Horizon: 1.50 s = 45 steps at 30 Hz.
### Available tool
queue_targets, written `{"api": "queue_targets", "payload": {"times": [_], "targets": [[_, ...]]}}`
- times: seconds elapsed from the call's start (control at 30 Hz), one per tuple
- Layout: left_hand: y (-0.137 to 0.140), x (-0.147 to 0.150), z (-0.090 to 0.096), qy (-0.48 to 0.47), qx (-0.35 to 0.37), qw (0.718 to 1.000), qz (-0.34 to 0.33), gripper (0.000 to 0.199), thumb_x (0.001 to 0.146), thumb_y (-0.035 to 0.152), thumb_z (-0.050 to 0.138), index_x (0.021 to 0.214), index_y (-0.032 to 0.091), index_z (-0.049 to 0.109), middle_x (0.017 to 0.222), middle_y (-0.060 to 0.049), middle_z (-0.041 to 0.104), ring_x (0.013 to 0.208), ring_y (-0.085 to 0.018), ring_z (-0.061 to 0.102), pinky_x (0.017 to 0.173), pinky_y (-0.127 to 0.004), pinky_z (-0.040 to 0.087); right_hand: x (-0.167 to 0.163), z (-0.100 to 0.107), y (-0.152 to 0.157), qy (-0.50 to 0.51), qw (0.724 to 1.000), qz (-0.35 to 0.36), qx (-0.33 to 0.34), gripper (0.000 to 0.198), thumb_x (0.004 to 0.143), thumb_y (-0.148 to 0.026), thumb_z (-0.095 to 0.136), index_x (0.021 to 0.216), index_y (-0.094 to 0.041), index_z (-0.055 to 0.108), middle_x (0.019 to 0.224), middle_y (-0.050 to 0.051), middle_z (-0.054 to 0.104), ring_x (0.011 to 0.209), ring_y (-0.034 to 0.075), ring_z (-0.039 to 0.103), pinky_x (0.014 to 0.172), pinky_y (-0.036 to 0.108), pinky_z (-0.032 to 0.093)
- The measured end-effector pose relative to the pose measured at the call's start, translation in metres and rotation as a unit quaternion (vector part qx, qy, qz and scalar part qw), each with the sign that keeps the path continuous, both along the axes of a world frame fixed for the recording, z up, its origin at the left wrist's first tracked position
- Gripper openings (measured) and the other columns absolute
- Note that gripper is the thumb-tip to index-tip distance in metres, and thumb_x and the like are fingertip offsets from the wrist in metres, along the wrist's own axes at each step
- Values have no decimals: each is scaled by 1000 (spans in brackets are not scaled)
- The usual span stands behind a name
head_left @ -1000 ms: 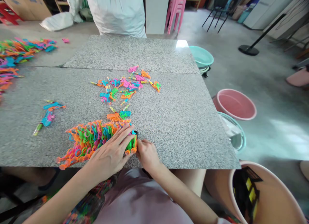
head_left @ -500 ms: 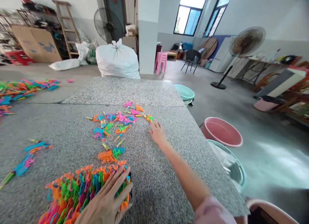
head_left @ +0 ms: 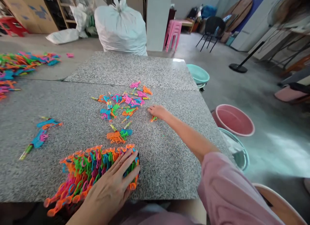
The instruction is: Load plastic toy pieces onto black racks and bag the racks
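My left hand [head_left: 118, 176] lies on a packed block of small plastic toy pistols [head_left: 82, 173] in orange, green, pink and blue. Its fingers are stretched out and apart over the block's right end; the thumb is mostly hidden. Out over the table, my right hand [head_left: 157, 112] is closed on an orange and green toy pistol [head_left: 154, 118] that partly shows below the fingers. Its fingertips are small and blurred. To their left lies a loose cluster of toy pistols [head_left: 130, 100], some with yellow-labelled sticks. An orange and green-blue pair [head_left: 117, 135] sits just beyond the block.
The speckled stone table [head_left: 174, 173] has more toy pistols [head_left: 40, 137] at left and a big pile [head_left: 26, 65] at far left. A full white sack [head_left: 121, 27] stands behind the table. Pink [head_left: 234, 120] and green [head_left: 198, 74] basins stand along the right side.
The view has tipped downward, showing the table's near edge. My right hand has moved over the orange and green toy pistol and closed on it. My left hand stays on the block.
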<state>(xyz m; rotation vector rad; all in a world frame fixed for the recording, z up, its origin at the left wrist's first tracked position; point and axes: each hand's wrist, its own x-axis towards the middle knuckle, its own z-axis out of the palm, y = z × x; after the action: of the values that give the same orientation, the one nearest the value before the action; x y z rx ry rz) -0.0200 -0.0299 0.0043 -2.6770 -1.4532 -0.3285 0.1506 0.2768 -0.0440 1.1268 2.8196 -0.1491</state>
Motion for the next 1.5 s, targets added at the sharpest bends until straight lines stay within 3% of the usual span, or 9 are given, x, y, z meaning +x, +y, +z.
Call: {"api": "queue_targets", "payload": {"times": [0.1,0.2,0.3,0.4,0.6,0.93,1.2,1.33,1.5], "targets": [[1,-2,4,-5,-22,1000,-10,48,87,7,44,130,20,62,152,-15,44,146,-33,37,108,-47,51,19,-6,-8,7,999,-22,-31,18,92,-2,53,99,-15,64,105,13,71,101,24,65,83,32,47],[3,-4,4,6,-31,999,-16,48,89,11,45,133,22,59,153,-14,42,146,-32,37,110,-47,49,36,-18,-63,132,978,-65,-145,17,90,-5,57,102,-17,58,97,7,71,84,19,69,74,28,48],[3,-5,3,15,-32,999,-19,48,90,11,44,135,22,58,153,-14,42,147,-31,36,114,-47,45,35,-37,-134,328,865,-100,-367,18,91,-15,58,106,-21,50,88,-1,71,68,13,68,64,24,50],[3,-4,3,13,-33,999,-18,45,90,10,44,131,20,60,153,-13,42,147,-31,35,118,-46,41,15,-54,-180,441,787,-120,-414,28,84,-19,68,105,-22,49,90,-1,73,75,14,71,69,24,52],[4,-2,8,18,-35,999,-13,40,94,14,45,130,20,61,152,-15,44,145,-33,38,113,-47,46,-9,-52,-182,364,880,-94,-291,32,77,-21,73,106,-23,58,83,-2,72,74,16,69,67,23,46],[4,0,8,15,-8,1000,-15,41,95,13,41,130,20,62,151,-12,48,146,-28,37,116,-44,43,-15,-24,-187,199,961,-14,-192,24,86,-17,58,110,-18,61,83,5,73,71,20,66,62,25,40],[8,7,2,-28,-16,998,-52,23,100,23,49,107,24,71,129,2,69,131,-19,55,121,-36,34,-13,-24,-191,263,942,-39,-203,24,85,-20,60,108,-23,65,81,2,72,71,18,66,63,23,42],[12,35,2,-27,-12,992,-122,18,99,23,51,103,22,68,131,1,68,136,-18,51,122,-35,29,29,-42,-210,398,890,-94,-201,22,80,-14,55,97,-21,68,85,3,74,73,16,66,65,22,43],[50,91,-3,17,74,969,-236,18,100,26,52,102,20,68,128,-1,69,131,-21,54,122,-39,29,107,-61,-210,403,881,-226,-102,12,75,-26,56,65,-20,57,57,2,65,49,15,56,51,23,36]]}}
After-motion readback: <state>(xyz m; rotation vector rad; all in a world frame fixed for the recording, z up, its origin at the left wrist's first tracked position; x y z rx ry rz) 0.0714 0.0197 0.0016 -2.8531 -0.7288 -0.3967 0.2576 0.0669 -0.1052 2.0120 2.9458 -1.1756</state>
